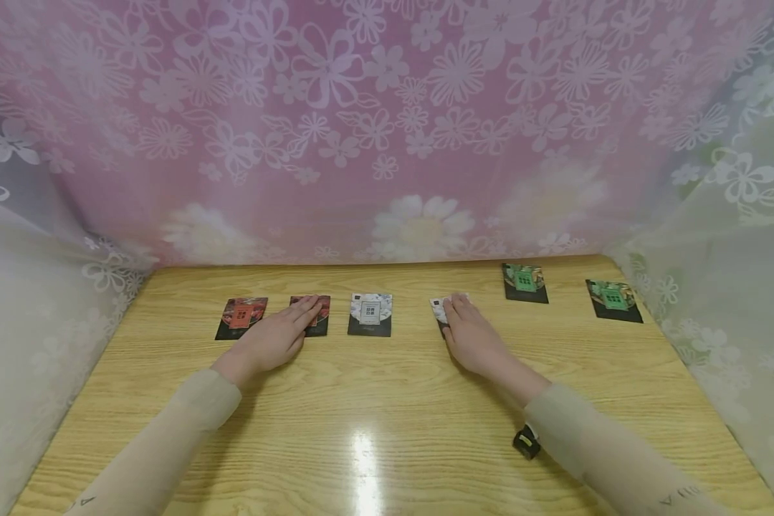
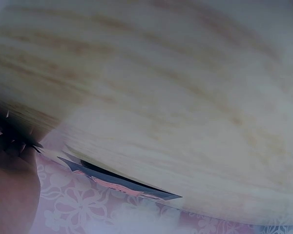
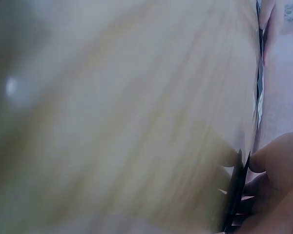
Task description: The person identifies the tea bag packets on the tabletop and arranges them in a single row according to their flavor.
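Six packets lie in a row on the wooden table (image 1: 387, 401), paired by colour, the left hand (image 1: 272, 340) resting flat on the second red packet (image 1: 316, 313), left of the grey packet (image 1: 370, 314), the right hand (image 1: 474, 337) flat on the other grey packet (image 1: 440, 309) to its right.

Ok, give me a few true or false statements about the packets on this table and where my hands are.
1. Six packets lie on the wooden table. True.
2. The left hand rests on a green packet. False: it rests on a red packet.
3. The right hand covers part of a white packet. True.
4. Both green packets lie left of the hands. False: they lie to the right.
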The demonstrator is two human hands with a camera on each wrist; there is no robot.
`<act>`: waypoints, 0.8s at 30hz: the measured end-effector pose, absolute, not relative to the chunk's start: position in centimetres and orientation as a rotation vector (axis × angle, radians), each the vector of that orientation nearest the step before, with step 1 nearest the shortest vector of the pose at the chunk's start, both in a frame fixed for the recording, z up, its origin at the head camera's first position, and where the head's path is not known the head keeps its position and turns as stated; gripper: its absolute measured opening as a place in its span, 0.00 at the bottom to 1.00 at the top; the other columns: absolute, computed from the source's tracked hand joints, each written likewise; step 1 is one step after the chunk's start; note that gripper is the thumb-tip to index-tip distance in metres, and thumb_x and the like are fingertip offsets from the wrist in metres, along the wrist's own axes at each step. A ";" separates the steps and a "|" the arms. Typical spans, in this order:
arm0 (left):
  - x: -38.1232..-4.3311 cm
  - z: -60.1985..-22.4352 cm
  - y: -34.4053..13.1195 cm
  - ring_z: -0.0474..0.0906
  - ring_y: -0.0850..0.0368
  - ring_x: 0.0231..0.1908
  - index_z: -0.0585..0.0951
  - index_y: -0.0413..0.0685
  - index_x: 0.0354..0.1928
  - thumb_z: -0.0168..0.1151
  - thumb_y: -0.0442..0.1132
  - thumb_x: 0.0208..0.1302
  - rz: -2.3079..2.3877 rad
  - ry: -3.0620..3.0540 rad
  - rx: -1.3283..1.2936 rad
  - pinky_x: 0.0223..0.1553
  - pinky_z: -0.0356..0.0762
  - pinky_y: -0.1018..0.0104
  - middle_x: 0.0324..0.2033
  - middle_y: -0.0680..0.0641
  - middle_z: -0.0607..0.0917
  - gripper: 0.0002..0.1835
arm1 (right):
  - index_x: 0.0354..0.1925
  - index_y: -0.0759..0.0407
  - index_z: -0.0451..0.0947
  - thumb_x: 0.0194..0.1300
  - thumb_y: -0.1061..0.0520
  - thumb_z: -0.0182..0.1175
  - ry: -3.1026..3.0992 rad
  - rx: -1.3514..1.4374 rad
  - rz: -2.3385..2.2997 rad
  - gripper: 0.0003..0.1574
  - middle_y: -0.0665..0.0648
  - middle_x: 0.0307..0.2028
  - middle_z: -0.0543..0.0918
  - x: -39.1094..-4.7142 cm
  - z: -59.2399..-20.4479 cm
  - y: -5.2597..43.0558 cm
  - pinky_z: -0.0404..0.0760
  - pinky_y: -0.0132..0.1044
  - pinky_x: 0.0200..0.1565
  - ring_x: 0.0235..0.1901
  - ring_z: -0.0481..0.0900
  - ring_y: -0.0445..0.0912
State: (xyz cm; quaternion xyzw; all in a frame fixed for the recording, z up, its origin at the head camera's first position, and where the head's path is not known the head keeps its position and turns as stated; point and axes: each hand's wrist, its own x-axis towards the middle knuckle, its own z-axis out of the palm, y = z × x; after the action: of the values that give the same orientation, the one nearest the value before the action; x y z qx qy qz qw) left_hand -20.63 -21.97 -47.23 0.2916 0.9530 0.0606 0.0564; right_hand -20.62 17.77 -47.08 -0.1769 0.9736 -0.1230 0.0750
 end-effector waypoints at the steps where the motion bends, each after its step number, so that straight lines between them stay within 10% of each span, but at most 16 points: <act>1: -20.6 -47.3 -22.0 0.57 0.38 0.82 0.55 0.40 0.85 0.44 0.38 0.85 0.183 2.891 0.885 0.81 0.63 0.40 0.84 0.38 0.57 0.32 | 0.82 0.74 0.50 0.86 0.55 0.46 2.920 -0.532 -0.362 0.39 0.74 0.83 0.50 -20.7 -47.0 17.4 0.49 0.59 0.85 0.84 0.46 0.66; 24: -20.7 -47.4 -22.0 0.57 0.38 0.82 0.56 0.40 0.84 0.44 0.38 0.85 0.193 2.891 0.887 0.81 0.63 0.40 0.84 0.38 0.58 0.31 | 0.83 0.71 0.51 0.85 0.52 0.50 2.931 -0.593 -0.283 0.41 0.72 0.83 0.52 -21.7 -45.6 14.9 0.52 0.56 0.85 0.84 0.50 0.64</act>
State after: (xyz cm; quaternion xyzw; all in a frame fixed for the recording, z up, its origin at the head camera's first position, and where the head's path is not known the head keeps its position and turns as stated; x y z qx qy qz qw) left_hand -20.74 -21.96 -47.43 0.2922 0.9526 0.0636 0.0556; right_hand -21.71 14.92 -45.62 -0.1970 0.9734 -0.0941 0.0689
